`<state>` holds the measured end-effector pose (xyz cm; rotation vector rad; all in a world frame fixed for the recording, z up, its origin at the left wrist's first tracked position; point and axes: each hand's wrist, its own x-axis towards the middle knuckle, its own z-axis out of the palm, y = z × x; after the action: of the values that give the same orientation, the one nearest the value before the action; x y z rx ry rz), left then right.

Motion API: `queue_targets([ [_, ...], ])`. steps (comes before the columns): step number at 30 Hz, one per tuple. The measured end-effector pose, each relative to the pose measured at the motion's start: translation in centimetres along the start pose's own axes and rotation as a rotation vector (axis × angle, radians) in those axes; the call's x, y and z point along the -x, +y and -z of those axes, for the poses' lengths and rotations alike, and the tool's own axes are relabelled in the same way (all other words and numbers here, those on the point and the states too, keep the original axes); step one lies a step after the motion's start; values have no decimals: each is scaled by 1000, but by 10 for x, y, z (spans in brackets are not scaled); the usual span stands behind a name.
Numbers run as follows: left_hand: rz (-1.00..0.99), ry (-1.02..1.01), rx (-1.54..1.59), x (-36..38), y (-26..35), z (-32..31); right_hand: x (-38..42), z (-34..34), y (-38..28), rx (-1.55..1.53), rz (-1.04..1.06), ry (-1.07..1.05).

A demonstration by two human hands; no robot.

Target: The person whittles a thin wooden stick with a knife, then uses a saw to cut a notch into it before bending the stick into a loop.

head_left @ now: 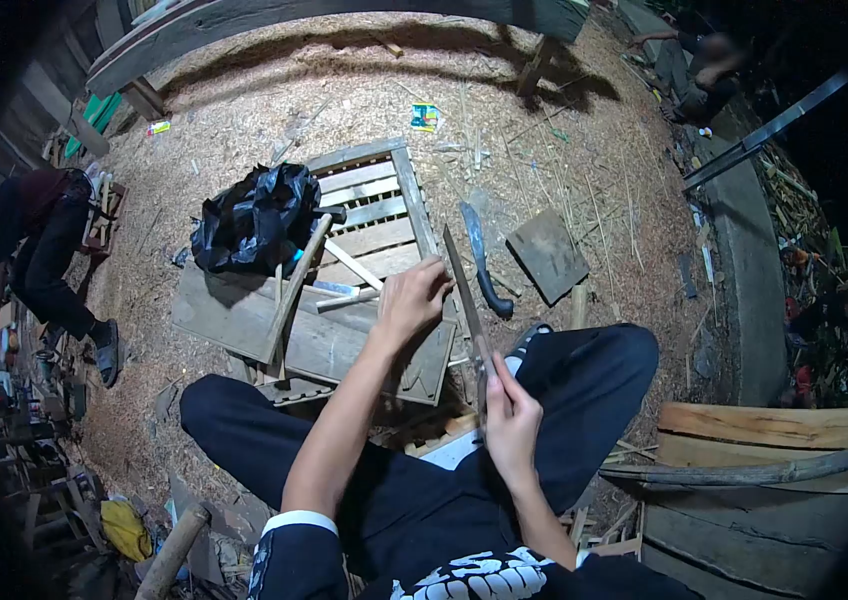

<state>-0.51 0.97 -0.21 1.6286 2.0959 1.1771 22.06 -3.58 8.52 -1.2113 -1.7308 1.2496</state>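
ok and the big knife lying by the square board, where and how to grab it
Probably best by its dark, curved handle, coming from the person's side and slightly right: the handle end points toward the person, the blade away, and the long tool in the right hand crosses the view just left.

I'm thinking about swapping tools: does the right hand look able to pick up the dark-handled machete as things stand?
Probably not straight away: the right hand is closed around a long blade. Otherwise the way looks fairly free, since the machete lies uncovered just ahead.
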Motion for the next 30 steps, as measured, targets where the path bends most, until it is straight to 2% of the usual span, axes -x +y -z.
queue_targets([
  [1, -11, 14, -13, 0, 2, -1, -5, -1, 2, 0, 3, 2],
  [3, 7, -25, 5, -1, 1, -1, -22, -7, -2, 7, -147, -54],
  [4, 29, -37, -3, 0, 3, -1, -36, -15, 8, 95, 11, -10],
  [5, 43, -47, -19, 0, 4, 1, -29, -11, 9, 90, 5, -6],
  [7, 52, -52, 3, 0, 5, 4, -13, 2, -6, 77, -142, -78],
  [8, 34, -41, -9, -2, 4, 3, 0, 3, 16, 0, -104, -33],
  [11, 24, -31, -10, 1, 2, -1, -24, -6, 10, 5, -135, -47],
  [12, 23, -27, -4, 1, 2, -2, -38, -14, 7, 31, 9, -21],
  [13, 22, -26, -6, 2, 2, -2, -32, -11, 7, 29, 10, -22],
  [15, 9, -10, -19, 0, 0, -2, -12, -1, 8, 49, -17, -44],
  [16, 7, -2, -18, -2, 1, -1, 2, 7, 2, 18, -141, -58],
  [19, 5, -12, -16, 1, 3, 0, -4, 8, -9, 66, -144, -53],
  [20, 28, -22, -4, 0, 2, 1, -8, 7, -5, 35, -80, -39],
  [23, 8, -31, -23, 2, 2, -4, -3, 20, -5, -17, -173, -51],
  [24, -11, -24, -30, 2, 4, -3, 0, 25, -11, 67, -197, -84],
  [27, -26, -19, -32, 5, 3, -1, -4, 8, -4, 63, -150, -44],
  [28, 7, -37, -8, 6, 6, 0, -16, -3, -14, 86, -191, -46],
  [29, 31, -53, 16, 5, 8, 1, -27, -18, 12, 95, 50, 20],
  [30, 29, -39, 14, 3, 7, 1, -29, -21, 10, 64, 50, 16],
])
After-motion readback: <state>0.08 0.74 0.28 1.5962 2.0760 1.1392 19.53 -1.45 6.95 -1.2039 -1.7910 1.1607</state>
